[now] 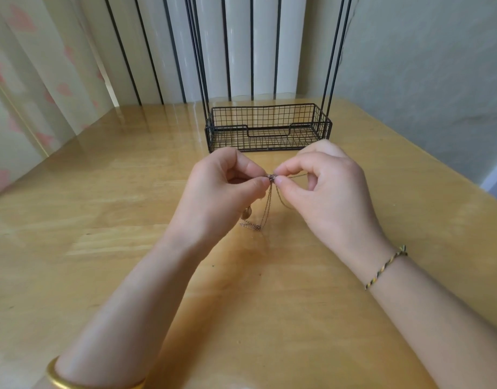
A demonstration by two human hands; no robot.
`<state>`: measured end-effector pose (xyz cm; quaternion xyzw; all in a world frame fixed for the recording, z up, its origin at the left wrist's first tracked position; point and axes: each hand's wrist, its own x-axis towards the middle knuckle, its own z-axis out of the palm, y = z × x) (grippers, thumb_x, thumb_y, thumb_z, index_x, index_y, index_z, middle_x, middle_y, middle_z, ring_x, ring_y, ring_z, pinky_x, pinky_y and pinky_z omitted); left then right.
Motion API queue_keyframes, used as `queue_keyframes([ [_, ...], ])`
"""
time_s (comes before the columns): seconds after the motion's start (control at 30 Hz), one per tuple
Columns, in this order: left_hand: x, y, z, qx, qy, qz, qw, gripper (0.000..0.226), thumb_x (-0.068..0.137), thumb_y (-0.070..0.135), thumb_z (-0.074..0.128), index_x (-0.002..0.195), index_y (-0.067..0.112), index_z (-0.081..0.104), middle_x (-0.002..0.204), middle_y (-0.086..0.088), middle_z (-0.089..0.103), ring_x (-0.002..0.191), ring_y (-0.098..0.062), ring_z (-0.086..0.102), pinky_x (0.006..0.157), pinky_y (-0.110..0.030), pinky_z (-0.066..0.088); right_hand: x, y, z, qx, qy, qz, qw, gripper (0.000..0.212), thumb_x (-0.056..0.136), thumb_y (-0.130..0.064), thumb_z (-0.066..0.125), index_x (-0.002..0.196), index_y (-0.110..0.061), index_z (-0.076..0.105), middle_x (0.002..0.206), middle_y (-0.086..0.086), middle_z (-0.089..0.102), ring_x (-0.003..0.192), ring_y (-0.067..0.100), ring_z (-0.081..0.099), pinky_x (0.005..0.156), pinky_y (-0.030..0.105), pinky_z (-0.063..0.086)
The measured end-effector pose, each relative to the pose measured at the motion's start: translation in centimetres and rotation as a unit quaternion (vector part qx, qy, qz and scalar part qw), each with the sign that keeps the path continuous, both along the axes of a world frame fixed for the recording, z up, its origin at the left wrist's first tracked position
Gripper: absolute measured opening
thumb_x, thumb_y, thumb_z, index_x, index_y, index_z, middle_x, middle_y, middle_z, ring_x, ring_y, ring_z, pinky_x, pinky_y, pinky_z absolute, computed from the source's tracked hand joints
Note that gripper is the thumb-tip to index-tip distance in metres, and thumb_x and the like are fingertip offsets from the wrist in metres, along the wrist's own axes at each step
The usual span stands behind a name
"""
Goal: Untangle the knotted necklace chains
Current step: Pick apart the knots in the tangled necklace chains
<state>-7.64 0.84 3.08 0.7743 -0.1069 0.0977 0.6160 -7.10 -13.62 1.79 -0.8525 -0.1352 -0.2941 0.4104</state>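
Two forearms enter from the bottom edge, one smooth gold bangle [55, 380] at lower left and one braided cord bracelet [386, 266] at right. At centre, the left hand [222, 197] and right hand [326, 195] each pinch one small knot [272, 177] between thumb and forefinger. Thin chains [265, 211] dangle from it onto the glossy wooden table [101, 220]. One black wire basket [267, 127] stands above.

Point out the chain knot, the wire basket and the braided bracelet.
chain knot [272, 177]: head view, the small clump where the chains meet.
wire basket [230, 138]: head view, its front wall, left of the cutout.
braided bracelet [385, 267]: head view, middle of its cord.
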Motion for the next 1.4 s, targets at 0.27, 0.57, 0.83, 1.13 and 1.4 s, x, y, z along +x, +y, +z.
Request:
queue_keyframes([
  [0.27, 0.2, 0.1, -0.3, -0.026, 0.025, -0.023, 0.999, 0.007, 0.084, 0.001, 0.066, 0.085, 0.007, 0.064, 0.067, 0.0, 0.067, 0.061, -0.007, 0.062, 0.062, -0.022, 0.051, -0.2, 0.0, -0.2, -0.09, -0.066, -0.032, 0.993, 0.004, 0.076, -0.015, 0.069, 0.074, -0.016, 0.067, 0.084, -0.005, 0.052, 0.072, 0.01, 0.041, 0.061, 0.025, 0.034],
  [0.57, 0.3, 0.0, -0.5, 0.022, 0.014, -0.015, 1.0, 0.012, 0.09, 0.002, 0.059, 0.081, 0.01, 0.063, 0.068, 0.001, 0.066, 0.062, -0.005, 0.062, 0.059, -0.017, 0.049, -0.2, 0.0, 0.0, -0.058, -0.022, -0.013, 0.998, 0.005, 0.079, -0.015, 0.069, 0.076, -0.019, 0.068, 0.085, -0.009, 0.049, 0.064, -0.002, 0.039, 0.06, 0.017, 0.035],
  [0.83, 0.2, -0.2, -0.4, -0.013, 0.047, -0.036, 0.998, 0.011, 0.093, 0.005, 0.054, 0.085, 0.009, 0.059, 0.07, 0.006, 0.064, 0.071, -0.013, 0.069, 0.07, -0.027, 0.053, -0.1, 0.0, 0.4, 0.045, 0.044, 0.031, 0.998, 0.017, 0.076, -0.009, 0.07, 0.069, -0.023, 0.065, 0.082, -0.008, 0.054, 0.061, -0.002, 0.045, 0.06, 0.01, 0.036],
  [1.13, -0.3, -0.1, 0.0, 0.084, -0.047, -0.01, 0.995, 0.009, 0.085, 0.008, 0.068, 0.08, 0.006, 0.061, 0.074, -0.001, 0.067, 0.064, -0.012, 0.069, 0.06, -0.025, 0.052, -0.2, -0.1, 0.5, 0.047, 0.068, 0.033, 0.996, 0.022, 0.076, -0.013, 0.071, 0.065, -0.03, 0.062, 0.082, -0.006, 0.055, 0.061, 0.002, 0.045, 0.06, 0.012, 0.038],
  [1.4, -0.1, -0.1, 0.0, -0.011, 0.018, -0.024, 1.0, 0.012, 0.093, 0.002, 0.052, 0.082, 0.004, 0.053, 0.08, -0.005, 0.064, 0.071, -0.016, 0.072, 0.076, -0.034, 0.056, -0.2, -0.4, 0.8, 0.148, 0.106, 0.091, 0.979, 0.018, 0.079, -0.006, 0.067, 0.068, -0.019, 0.064, 0.069, -0.01, 0.059, 0.061, -0.001, 0.047, 0.06, 0.013, 0.039],
])
